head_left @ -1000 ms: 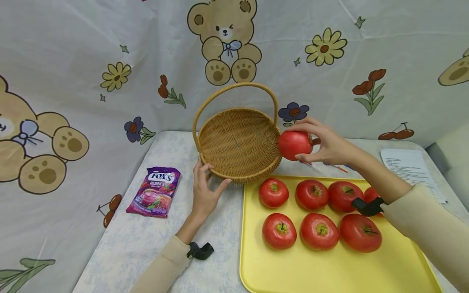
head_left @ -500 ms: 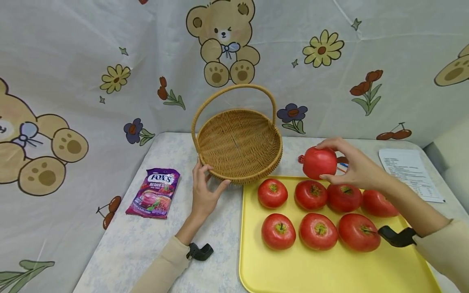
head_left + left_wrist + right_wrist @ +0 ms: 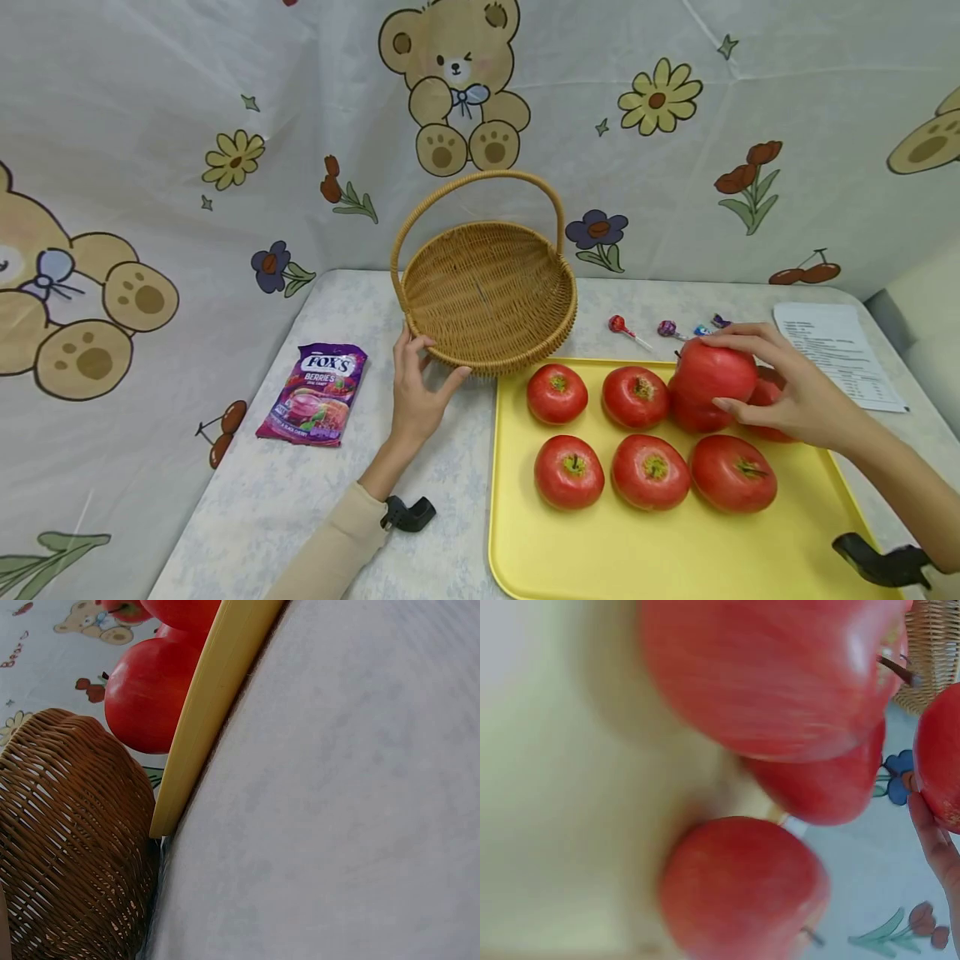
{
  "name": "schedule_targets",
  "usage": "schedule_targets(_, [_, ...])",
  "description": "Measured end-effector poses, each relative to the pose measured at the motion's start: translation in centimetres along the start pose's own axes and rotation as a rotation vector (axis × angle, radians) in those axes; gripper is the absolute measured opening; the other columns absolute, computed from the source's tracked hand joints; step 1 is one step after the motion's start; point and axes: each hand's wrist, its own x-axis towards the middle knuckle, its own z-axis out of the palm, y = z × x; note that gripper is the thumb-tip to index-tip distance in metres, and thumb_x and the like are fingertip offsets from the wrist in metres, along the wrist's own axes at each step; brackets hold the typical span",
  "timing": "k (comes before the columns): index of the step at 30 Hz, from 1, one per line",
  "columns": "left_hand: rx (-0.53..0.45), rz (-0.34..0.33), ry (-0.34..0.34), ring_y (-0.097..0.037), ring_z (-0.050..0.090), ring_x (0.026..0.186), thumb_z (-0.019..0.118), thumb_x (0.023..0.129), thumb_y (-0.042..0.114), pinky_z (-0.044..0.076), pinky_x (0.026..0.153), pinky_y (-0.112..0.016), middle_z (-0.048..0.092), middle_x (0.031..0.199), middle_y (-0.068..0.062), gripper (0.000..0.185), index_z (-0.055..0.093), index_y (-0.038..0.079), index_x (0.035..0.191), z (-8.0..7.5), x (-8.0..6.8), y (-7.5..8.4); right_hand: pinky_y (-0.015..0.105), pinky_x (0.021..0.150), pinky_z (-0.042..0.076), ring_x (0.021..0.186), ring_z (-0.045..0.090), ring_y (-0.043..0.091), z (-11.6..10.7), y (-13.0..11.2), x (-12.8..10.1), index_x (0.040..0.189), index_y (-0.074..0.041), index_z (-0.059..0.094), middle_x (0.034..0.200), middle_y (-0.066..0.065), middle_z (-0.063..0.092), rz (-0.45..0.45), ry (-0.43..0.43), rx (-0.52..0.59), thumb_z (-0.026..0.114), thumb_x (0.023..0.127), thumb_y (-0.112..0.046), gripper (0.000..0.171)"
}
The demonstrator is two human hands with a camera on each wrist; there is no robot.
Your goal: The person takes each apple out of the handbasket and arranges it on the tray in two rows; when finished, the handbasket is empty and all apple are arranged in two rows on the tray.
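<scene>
In the head view my right hand [image 3: 798, 400] grips a red apple [image 3: 716, 371] from its right side, with fingers on top and thumb low. This apple is over the back row of apples on the yellow tray [image 3: 600, 558], hiding part of one below it. My left hand [image 3: 416, 400] holds the front-left rim of a wicker basket [image 3: 487, 300] that tilts toward me. The left wrist view shows the basket's outer wall [image 3: 67, 847] beside the tray's edge [image 3: 199, 712]. In the right wrist view, the held apple [image 3: 941, 757] is at the right edge, fingertips touching it.
Several other apples stand in two rows on the tray, including a front-left one [image 3: 569, 472]. Behind it lie a red lollipop [image 3: 617, 324] and other wrapped sweets. A purple candy bag [image 3: 318, 393] is at left; a printed sheet [image 3: 836, 354] is at back right.
My right hand has carried the apple from beside the basket's right rim, rightward and down, to the tray's back row. The lollipops behind have come into view. My left hand and the basket stay put.
</scene>
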Motion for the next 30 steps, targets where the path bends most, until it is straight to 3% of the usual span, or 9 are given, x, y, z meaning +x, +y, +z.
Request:
schedule_targets(9, [-0.007,-0.007,0.0,-0.042,0.024,0.145,0.078,0.085,0.026,0.048,0.103,-0.05,0.012,0.161,-0.014,0.055,0.042,0.009,0.123,0.0,-0.1,-0.1,0.002,0.076,0.048,0.11,0.047,-0.002,-0.5,0.6,-4.6,0.134,0.003,0.045,0.135,-0.014,0.046,0.113,0.109,0.053,0.081,0.058,0.023,0.086])
schedule_targets(15, [-0.016,-0.006,-0.001,-0.043,0.023,0.146,0.078,0.085,0.021,0.048,0.102,-0.052,0.012,0.161,-0.014,0.053,0.043,0.009,0.123,0.0,0.0,-0.2,-0.004,0.072,0.043,0.107,0.043,-0.01,-1.0,1.5,-8.3,0.14,0.003,0.038,0.131,-0.027,0.042,0.185,0.208,-0.008,0.081,0.055,0.025,0.098])
schedule_targets(19, [-0.012,-0.001,-0.004,-0.042,0.023,0.146,0.078,0.086,0.023,0.048,0.103,-0.051,0.012,0.161,-0.015,0.054,0.042,0.009,0.123,0.1,0.1,0.0,-0.005,0.073,0.041,0.106,0.044,-0.012,-0.8,1.8,-10.8,0.138,0.005,0.036,0.129,-0.028,0.042,0.224,0.28,-0.043,0.083,0.053,0.025,0.099])
schedule_targets(24, [-0.011,-0.006,-0.001,-0.043,0.023,0.145,0.077,0.086,0.028,0.047,0.104,-0.051,0.012,0.161,-0.015,0.056,0.041,0.008,0.124,0.0,0.2,0.2,-0.006,0.071,0.039,0.101,0.043,-0.014,0.3,2.2,-13.5,0.145,-0.005,0.035,0.128,-0.031,0.038,0.32,0.331,-0.062,0.081,0.059,0.024,0.102])
schedule_targets(30, [-0.011,-0.022,-0.002,-0.044,0.022,0.145,0.077,0.086,0.029,0.047,0.104,-0.051,0.011,0.161,-0.016,0.055,0.042,0.008,0.123,0.0,-0.1,0.1,-0.005,0.068,0.039,0.094,0.042,-0.014,1.8,2.8,-15.7,0.145,-0.016,0.034,0.124,-0.033,0.035,0.425,0.312,-0.043,0.078,0.063,0.025,0.102])
